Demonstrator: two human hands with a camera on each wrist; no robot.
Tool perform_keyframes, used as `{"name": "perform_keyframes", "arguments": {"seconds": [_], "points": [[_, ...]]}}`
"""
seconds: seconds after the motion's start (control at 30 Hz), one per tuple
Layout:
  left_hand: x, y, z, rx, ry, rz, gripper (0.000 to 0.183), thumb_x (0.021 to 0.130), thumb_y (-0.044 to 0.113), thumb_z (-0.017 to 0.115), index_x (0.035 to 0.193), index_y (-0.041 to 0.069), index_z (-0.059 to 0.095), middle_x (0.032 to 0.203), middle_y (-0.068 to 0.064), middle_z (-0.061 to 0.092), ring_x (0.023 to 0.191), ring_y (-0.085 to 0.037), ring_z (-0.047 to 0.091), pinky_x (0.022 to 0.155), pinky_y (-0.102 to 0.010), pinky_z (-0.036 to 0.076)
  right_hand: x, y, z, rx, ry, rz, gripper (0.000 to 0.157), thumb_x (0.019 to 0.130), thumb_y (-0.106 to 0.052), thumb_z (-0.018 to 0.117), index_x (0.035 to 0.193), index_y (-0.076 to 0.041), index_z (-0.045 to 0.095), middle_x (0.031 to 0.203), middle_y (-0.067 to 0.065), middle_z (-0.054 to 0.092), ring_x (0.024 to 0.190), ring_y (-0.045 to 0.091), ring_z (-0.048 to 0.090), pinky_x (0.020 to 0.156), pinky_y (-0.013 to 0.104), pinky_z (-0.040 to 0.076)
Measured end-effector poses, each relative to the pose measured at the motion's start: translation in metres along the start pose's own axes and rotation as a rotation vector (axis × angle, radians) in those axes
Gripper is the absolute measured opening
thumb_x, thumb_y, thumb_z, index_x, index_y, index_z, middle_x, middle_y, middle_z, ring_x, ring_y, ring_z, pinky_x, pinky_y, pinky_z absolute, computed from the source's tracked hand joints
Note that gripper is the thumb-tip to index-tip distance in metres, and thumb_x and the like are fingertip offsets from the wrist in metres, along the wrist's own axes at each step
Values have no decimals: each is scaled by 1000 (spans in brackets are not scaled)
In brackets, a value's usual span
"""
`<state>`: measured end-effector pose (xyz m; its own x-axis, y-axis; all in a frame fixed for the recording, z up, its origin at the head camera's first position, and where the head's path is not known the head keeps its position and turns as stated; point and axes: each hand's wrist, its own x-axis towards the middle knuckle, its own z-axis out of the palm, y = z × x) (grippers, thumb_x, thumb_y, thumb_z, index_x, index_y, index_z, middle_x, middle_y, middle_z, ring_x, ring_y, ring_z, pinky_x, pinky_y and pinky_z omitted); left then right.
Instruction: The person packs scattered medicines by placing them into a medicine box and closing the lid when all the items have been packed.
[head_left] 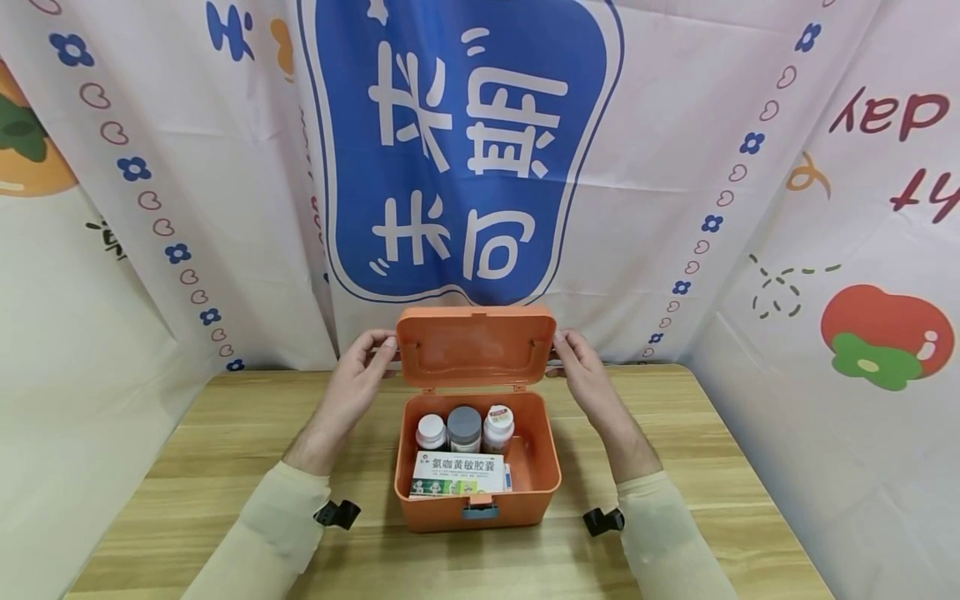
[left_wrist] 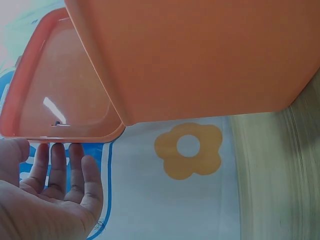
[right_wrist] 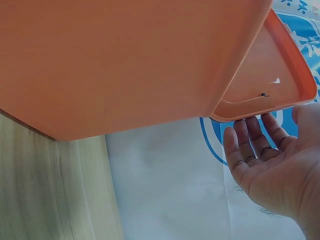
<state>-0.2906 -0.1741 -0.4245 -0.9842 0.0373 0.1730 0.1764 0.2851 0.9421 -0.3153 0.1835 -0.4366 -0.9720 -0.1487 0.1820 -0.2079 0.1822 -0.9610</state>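
Note:
An orange plastic box [head_left: 477, 515] stands on the table with its hinged lid [head_left: 476, 346] raised upright at the back. My left hand [head_left: 362, 371] touches the lid's left edge with its fingertips, fingers nearly straight in the left wrist view. At the opposite edge, my right hand [head_left: 583, 367] touches the lid the same way, its fingers gently bent. Inside the box are a white-capped bottle [head_left: 431, 431], a grey-capped bottle [head_left: 464, 427] and another white bottle [head_left: 498, 427] with a label on its cap. In front of them leans a white medicine carton [head_left: 459, 473] with Chinese print.
A blue latch [head_left: 480, 512] sits on the box's front wall. The wood-grain table [head_left: 247, 467] ends at a printed cloth backdrop [head_left: 637, 208] right behind the lid. Cloth walls also close off the left and right sides.

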Motion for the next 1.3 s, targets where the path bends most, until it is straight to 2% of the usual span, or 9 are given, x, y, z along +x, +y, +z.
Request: {"name": "perform_keyframes", "arguments": {"seconds": [0.1, 0.27, 0.47, 0.57, 0.67, 0.77, 0.93, 1.13, 1.3], "points": [[0, 0, 1, 1, 6, -4, 45, 112, 42, 49, 139, 6, 56, 137, -17, 62, 120, -21, 65, 102, -39, 58, 0, 1, 0, -10, -10, 0, 48, 115, -45, 39, 130, -2, 55, 131, 18, 61, 114, 16, 61, 94, 35, 58], [2, -1, 2, -6, 12, 10, 43, 112, 39, 50, 135, 4, 57, 131, -17, 62, 108, -5, 64, 98, -33, 59, -1, 2, -1, -21, -34, -9, 46, 115, -44, 38, 128, -3, 55, 131, 16, 60, 115, 18, 60, 93, 35, 58], [1, -2, 1, -29, 6, 30, 41, 111, 37, 53, 132, 2, 57, 121, -5, 63, 102, 1, 64, 95, -30, 60, -2, 4, -5, -23, -74, -28, 42, 115, -42, 40, 126, -5, 55, 125, 7, 62, 114, 14, 60, 94, 39, 60], [0, -4, -1, -45, -3, 43, 40, 111, 35, 54, 131, 0, 57, 118, 1, 64, 102, 0, 64, 93, -26, 59, -2, 5, -9, -22, -106, -44, 42, 115, -42, 41, 130, -6, 56, 125, 4, 62, 113, 10, 60, 95, 41, 60], [-1, -5, -2, -43, -18, 52, 39, 111, 34, 54, 130, 0, 58, 118, 2, 64, 102, -1, 64, 91, -22, 57, -3, 7, -12, -21, -151, -49, 44, 115, -41, 40, 138, -8, 56, 133, 4, 61, 117, 8, 60, 98, 43, 59], [-2, -7, -3, -32, -40, 55, 40, 111, 34, 54, 132, 1, 58, 122, -4, 63, 104, -3, 63, 92, -23, 58, -4, 8, -16, -26, -205, -37, 47, 115, -42, 39, 149, -12, 52, 148, 6, 56, 125, 10, 58, 104, 47, 57], [-4, -11, -4, 0, -81, 68, 39, 112, 33, 52, 134, 2, 58, 127, -14, 63, 104, -5, 62, 93, -24, 58, -7, 12, -19, -50, -301, -27, 53, 116, -46, 32, 163, -23, 39, 167, 3, 42, 141, 22, 52, 113, 53, 52], [-4, -19, -7, 10, -153, 96, 36, 112, 29, 50, 133, 1, 58, 125, -17, 64, 104, -9, 63, 94, -24, 56, -11, 18, -23, -56, -388, -21, 54, 116, -48, 28, 164, -25, 36, 167, 4, 43, 150, 32, 46, 119, 57, 47], [-6, -23, -11, 66, -230, 79, 37, 113, 34, 47, 134, 6, 58, 131, -17, 64, 116, -24, 64, 104, -37, 54, -13, 22, -24, -53, -450, -20, 57, 114, -51, 27, 162, -23, 41, 163, 9, 49, 150, 37, 49, 119, 56, 47]]}}
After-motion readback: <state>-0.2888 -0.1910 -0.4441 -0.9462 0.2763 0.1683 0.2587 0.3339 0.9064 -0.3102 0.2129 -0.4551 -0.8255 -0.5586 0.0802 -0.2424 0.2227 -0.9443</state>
